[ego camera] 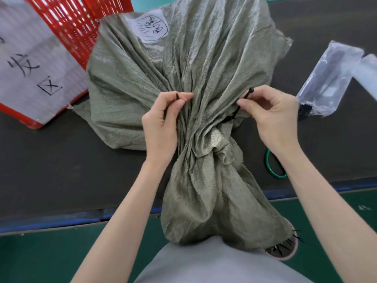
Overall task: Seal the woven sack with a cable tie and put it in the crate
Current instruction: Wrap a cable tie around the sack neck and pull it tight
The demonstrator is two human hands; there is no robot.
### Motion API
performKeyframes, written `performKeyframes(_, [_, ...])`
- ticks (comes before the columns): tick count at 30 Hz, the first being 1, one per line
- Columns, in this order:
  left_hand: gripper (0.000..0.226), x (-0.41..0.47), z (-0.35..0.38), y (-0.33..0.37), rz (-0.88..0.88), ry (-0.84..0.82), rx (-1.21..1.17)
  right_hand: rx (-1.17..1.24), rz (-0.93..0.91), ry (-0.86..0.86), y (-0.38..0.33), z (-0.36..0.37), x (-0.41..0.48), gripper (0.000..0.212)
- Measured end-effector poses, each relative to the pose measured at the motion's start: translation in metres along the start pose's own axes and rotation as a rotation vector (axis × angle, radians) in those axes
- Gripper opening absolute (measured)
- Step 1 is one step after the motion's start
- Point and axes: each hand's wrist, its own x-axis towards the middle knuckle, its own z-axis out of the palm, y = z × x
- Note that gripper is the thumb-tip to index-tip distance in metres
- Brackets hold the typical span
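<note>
Fingers of the left hand (161, 117) and right hand (271, 117) each pinch one end of the black cable tie (243, 101) against the gathered woven sack (183, 68) lying on the table (61, 170) beside the red crate (71, 23).

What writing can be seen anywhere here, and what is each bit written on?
"区": large handwritten character, lowest on the white paper sign fixed to the red crate.
Character above it on the sign: looks like "安", partly blurred; not certain.
Top of the sign: cut off by the frame, unreadable.
White round label on the woven sack: handwritten marks inside a drawn circle, too scrawled and tilted to read.
</note>
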Motion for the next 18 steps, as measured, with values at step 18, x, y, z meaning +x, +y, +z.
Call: performKeyframes(18, [0.021, 0.020, 0.026, -0.014, 0.045, -0.142, 0.228, -0.114, -0.146, -0.117, -0.015, 0.055, 0.042, 0.013])
